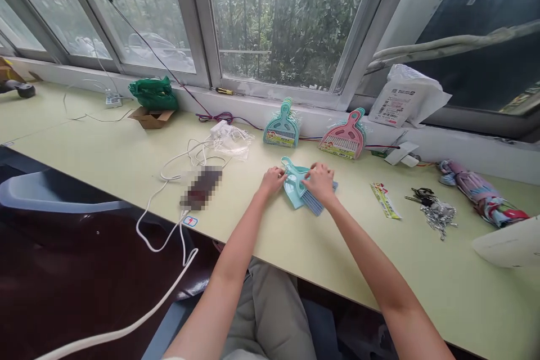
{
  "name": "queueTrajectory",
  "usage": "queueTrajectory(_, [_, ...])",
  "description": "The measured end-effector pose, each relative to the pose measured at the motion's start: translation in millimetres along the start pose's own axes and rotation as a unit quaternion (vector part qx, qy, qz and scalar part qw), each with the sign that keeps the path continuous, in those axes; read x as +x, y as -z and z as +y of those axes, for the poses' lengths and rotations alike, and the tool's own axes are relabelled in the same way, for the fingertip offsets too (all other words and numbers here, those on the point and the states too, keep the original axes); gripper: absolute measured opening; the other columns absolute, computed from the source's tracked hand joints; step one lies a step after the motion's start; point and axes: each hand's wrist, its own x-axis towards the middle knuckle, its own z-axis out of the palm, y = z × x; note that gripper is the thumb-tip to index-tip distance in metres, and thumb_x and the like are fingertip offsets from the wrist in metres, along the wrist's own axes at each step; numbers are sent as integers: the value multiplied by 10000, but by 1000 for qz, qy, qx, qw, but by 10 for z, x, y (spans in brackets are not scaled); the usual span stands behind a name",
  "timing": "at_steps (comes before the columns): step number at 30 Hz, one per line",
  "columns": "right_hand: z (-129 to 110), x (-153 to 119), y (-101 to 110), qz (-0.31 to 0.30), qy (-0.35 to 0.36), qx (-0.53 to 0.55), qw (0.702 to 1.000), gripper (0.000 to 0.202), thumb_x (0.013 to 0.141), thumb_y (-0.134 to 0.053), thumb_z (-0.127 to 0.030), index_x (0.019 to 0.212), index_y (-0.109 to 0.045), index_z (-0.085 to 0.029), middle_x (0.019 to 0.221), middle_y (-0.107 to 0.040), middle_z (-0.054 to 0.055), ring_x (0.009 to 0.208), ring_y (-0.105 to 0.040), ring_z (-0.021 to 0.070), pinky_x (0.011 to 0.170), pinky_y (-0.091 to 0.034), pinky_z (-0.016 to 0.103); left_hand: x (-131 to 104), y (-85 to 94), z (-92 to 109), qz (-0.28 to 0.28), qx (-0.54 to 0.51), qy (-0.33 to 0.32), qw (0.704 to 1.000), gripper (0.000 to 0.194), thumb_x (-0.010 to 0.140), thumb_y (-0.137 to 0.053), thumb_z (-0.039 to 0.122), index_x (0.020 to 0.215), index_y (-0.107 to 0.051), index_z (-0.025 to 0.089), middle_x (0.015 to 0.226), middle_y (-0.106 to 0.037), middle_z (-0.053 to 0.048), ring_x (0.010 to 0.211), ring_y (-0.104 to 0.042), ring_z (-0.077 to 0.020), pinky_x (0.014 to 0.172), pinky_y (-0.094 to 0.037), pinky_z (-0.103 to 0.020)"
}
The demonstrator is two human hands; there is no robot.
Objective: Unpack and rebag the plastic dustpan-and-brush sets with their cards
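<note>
From my end, the right hand pinches the brush askew over the dustpan on the table, the left hand touches the dustpan's edge, grip unclear to me, and I judge the label already off, the pair not yet neatly fitted.

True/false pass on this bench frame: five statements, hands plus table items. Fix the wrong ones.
1. The right hand is at the brush. True.
2. The left hand is at the umbrella. False: it is at the teal dustpan; the umbrella lies at the far right.
3. The upright pink set stands right of the upright teal set. True.
4. The keys lie left of both hands. False: they lie to the right, past the label strip.
5. A screwdriver lies by the window. True.
</note>
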Motion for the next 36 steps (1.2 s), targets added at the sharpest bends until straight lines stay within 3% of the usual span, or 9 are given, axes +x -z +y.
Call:
queueTrajectory(3, [-124,60,-72,-14,7,-7,1000,211,821,-552,-319,765,-700,-179,1107,-553,131,1045,-433,293,855,-324,439,4,21,71,-50,-21,-78,995,303,931,-402,341,988,-659,190,1082,-616,-79,1062,-533,-207,944,-398,-316])
queueTrajectory(8, [25,175,-145,-18,-23,-3,1000,204,823,-571,-335,798,-726,-204,1098,-555,117,1067,-427,290,872,-312,441,19,-25,223,-75,-7,-126,989,310,923,-417,337,962,-683,183,1033,-630,-88,1002,-566,-219,889,-423,-321])
queueTrajectory(12, [169,222,-187,-5,-71,2,997,267,844,-535,-377,825,-733,-199,1083,-561,128,1057,-434,294,871,-313,448,36,-114,264,-68,3,-138,988,285,912,-446,330,927,-701,203,956,-621,-77,948,-574,-211,877,-424,-329])
queueTrajectory(20, [329,278,-212,5,-89,9,996,274,812,-563,-414,801,-729,-197,1038,-601,124,1050,-450,288,871,-315,435,58,-131,170,-15,31,-155,987,219,856,-512,175,1015,-656,219,1055,-570,-66,1053,-492,-215,937,-405,-351])
queueTrajectory(27, [131,180,-276,-38,-31,115,992,182,816,-598,-377,864,-715,-245,1101,-619,63,1078,-478,248,865,-329,371,33,-76,194,36,90,-210,973,442,836,-491,80,1230,-542,274,1294,-477,-72,1209,-397,-250,972,-347,-383])
queueTrajectory(30, [43,92,-296,-41,-5,134,990,184,838,-580,-361,879,-702,-229,1093,-624,65,1074,-480,241,861,-331,357,39,-51,184,1,108,-217,970,379,878,-419,86,1194,-561,239,1185,-543,-94,1150,-453,-236,965,-346,-374])
queueTrajectory(36, [60,53,-253,-62,-23,116,991,194,828,-595,-382,849,-710,-227,1030,-648,51,1012,-511,221,817,-357,319,82,-106,136,-77,102,-208,970,284,902,-388,113,984,-654,168,961,-622,-128,986,-553,-238,856,-400,-354])
